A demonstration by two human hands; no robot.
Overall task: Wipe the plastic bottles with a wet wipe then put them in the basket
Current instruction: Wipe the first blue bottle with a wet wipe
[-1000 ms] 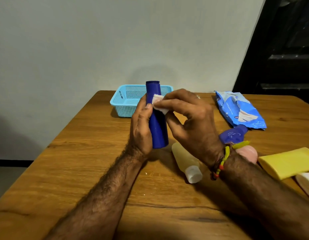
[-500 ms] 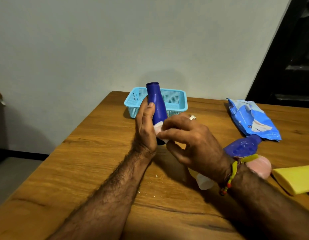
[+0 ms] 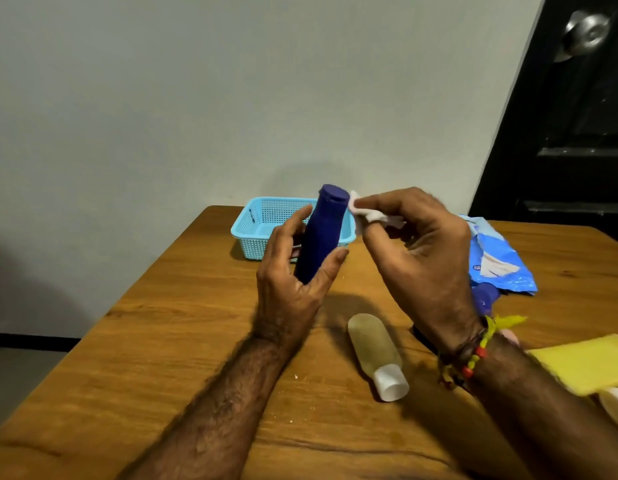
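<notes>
The left hand (image 3: 293,271) still grips the dark blue bottle (image 3: 321,233) by its lower half, now lifted and tilted in front of the light blue basket (image 3: 259,233). The right hand (image 3: 421,258), which half a second ago rubbed low on the bottle, has risen; its fingers pinch the white wet wipe (image 3: 366,214) against the bottle's top. A clear bottle (image 3: 376,351) lies on the wooden table (image 3: 162,341).

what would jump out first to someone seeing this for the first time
The dark blue bottle held up at centre in the left hand, with the right hand pinching a white wet wipe near its top. Behind them a light blue basket sits at the far edge of the wooden table, and a clear bottle with a white cap lies on its side nearer the person.
</notes>
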